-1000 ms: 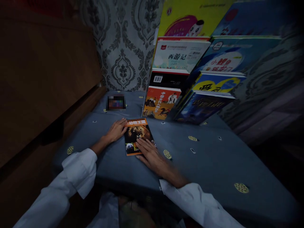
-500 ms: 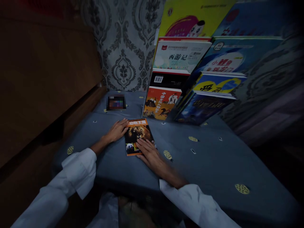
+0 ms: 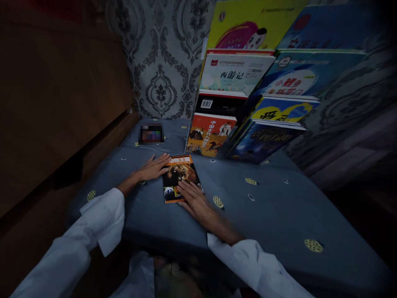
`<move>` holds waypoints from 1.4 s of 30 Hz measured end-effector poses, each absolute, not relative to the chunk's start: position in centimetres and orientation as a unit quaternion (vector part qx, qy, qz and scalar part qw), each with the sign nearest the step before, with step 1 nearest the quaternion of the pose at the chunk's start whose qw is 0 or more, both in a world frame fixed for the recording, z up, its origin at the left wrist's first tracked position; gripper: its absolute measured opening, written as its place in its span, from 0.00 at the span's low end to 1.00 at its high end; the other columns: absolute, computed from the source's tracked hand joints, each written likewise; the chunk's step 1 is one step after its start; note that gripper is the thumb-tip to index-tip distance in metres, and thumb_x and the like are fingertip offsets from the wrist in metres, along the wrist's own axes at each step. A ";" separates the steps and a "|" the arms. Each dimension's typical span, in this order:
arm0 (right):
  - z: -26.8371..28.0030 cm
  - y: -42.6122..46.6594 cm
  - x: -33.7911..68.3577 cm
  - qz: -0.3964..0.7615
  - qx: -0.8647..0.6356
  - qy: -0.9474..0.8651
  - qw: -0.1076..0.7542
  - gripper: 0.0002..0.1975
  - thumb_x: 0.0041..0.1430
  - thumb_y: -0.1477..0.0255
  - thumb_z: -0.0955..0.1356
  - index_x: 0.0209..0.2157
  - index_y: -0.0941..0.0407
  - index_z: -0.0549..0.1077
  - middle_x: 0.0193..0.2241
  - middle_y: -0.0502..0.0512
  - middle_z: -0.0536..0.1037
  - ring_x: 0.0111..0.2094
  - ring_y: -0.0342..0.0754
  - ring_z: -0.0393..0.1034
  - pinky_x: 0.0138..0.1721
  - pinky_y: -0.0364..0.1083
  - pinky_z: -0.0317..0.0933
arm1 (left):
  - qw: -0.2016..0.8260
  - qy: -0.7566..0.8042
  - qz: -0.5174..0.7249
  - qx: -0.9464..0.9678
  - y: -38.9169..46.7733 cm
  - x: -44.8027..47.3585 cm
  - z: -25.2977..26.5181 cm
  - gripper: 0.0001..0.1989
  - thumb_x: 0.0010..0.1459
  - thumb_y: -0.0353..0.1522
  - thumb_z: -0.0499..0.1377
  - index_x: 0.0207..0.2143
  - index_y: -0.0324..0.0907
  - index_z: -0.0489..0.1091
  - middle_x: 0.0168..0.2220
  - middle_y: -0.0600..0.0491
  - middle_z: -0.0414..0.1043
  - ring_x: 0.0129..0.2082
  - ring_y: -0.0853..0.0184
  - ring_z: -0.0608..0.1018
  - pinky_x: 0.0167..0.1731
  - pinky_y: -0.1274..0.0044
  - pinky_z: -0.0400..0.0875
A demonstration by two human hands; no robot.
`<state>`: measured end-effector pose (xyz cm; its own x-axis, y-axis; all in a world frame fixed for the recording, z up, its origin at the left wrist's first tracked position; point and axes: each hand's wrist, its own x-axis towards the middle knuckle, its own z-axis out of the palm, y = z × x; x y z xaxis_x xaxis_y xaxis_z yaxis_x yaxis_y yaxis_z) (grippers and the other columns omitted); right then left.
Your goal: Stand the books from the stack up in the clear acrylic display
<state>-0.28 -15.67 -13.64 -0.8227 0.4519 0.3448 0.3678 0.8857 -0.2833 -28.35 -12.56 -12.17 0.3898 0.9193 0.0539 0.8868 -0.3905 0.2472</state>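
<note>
A small book [image 3: 180,171] with a lion and a panda on its dark, orange-edged cover lies closed and flat on the cloth-covered table. My left hand [image 3: 154,167] is open, its fingertips resting over the book's upper left edge and hiding a bit of the title. On the lower right part of the cover lies my right hand [image 3: 196,202], open, with its fingers stretched across the picture below the lion's face. Neither hand grips the book.
Behind the book stand two stepped columns of upright books, among them an orange one [image 3: 211,134] and a dark blue one [image 3: 265,140]. A blurred-out dark object [image 3: 151,133] sits at the back left. A wooden cabinet [image 3: 65,95] borders the table's left side.
My left hand has shifted slightly up and inward, its fingers now reaching further over the book's top left corner. The right hand and the book look unmoved.
</note>
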 end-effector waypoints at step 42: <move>-14.9 -15.5 0.2 0.145 -0.239 -0.923 0.265 0.28 0.65 0.68 0.67 0.65 0.54 0.62 0.62 0.65 0.68 0.65 0.58 0.59 0.63 0.62 0.58 | 0.097 0.422 0.103 0.896 -24.5 -22.3 -11.5 0.30 0.71 0.41 0.47 0.71 0.51 0.42 0.71 0.50 0.46 0.70 0.65 0.52 0.69 0.63 0.42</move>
